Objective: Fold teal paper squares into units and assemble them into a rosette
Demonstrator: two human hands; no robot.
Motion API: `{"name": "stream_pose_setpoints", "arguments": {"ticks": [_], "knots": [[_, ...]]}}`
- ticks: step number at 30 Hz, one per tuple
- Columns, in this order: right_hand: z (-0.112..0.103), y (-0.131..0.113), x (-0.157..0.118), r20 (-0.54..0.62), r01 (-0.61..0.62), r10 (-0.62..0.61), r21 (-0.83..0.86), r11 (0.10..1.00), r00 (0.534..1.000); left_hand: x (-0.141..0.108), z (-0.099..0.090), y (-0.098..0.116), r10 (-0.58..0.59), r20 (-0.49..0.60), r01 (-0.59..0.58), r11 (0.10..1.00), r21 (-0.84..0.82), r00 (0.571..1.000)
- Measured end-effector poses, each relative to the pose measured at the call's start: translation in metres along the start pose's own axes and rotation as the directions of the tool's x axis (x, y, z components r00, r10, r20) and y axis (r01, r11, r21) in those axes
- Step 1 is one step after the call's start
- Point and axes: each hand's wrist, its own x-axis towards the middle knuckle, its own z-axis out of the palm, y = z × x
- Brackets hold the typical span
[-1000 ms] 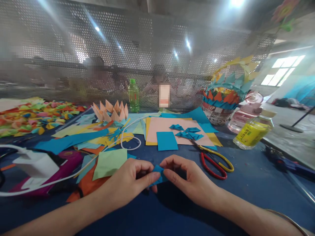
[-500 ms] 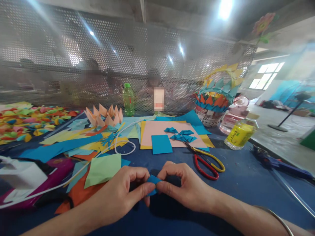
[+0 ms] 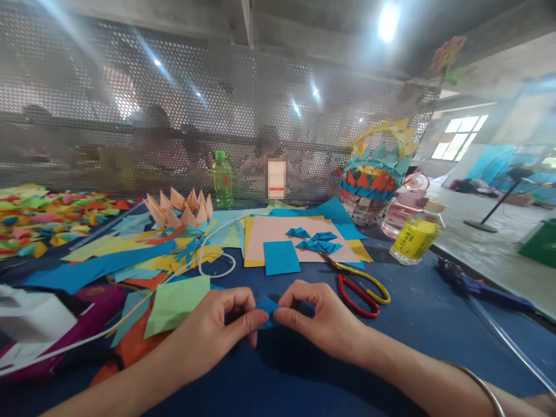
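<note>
The pink sheet (image 3: 273, 229) on the tabletop (image 3: 403, 324) is taken here as the landmark. Far to the left of it, a pile of coloured paper pieces (image 3: 26, 223) is seen. Closer on its left, a peach ring of paper points (image 3: 176, 215) is placed, which seems to be already assembled. Toward the near left of the sheet, a light green paper (image 3: 178, 304) is laid.

In front of the sheet, a small blue paper (image 3: 267, 306) is held above the tabletop. It is pinched on its left side by the left hand (image 3: 230, 318) and on its right side by the right hand (image 3: 310, 310), with the thumbs close together. By its creased look, it is judged to be only partly folded; its exact shape is hidden by the fingers.

Over the near edge of the sheet, a blue square (image 3: 282, 258) is left flat, so its folding is apparently not yet begun. On the sheet's right part, a few folded blue pieces (image 3: 324, 237) are gathered, which are judged as finished. At its near right corner, scissors (image 3: 362, 295) are laid unused.
</note>
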Motion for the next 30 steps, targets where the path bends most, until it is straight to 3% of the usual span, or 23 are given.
{"name": "stream_pose_setpoints", "arguments": {"ticks": [5, 11, 18, 22, 26, 30], "knots": [[-0.017, 0.015, 0.015, -0.196, 0.001, -0.019, -0.094, 0.996, 0.98, 0.005, -0.004, -0.006, -0.046, -0.04, 0.047, 0.998, 0.041, 0.998], [-0.067, 0.051, 0.039, -0.435, -0.092, -0.009, -0.212, 0.973, 0.9, 0.002, 0.0, -0.005, -0.042, -0.016, 0.043, 0.999, 0.033, 0.999], [-0.102, 0.092, 0.046, -0.541, -0.298, 0.05, -0.381, 0.875, 0.84, 0.001, 0.001, -0.006, -0.014, -0.006, 0.014, 0.999, 0.05, 1.0], [-0.09, 0.079, 0.043, -0.494, -0.234, -0.06, -0.512, 0.826, 0.868, 0.001, 0.001, -0.003, -0.014, 0.0, 0.014, 0.999, 0.046, 1.0], [-0.055, 0.054, 0.039, -0.321, -0.06, -0.187, -0.626, 0.778, 0.929, 0.0, 0.001, -0.001, -0.024, 0.011, 0.023, 0.999, 0.036, 1.0], [-0.025, 0.044, 0.039, -0.178, 0.012, -0.181, -0.678, 0.735, 0.967, -0.001, 0.001, 0.001, -0.023, 0.009, 0.023, 0.999, 0.042, 1.0]]}}
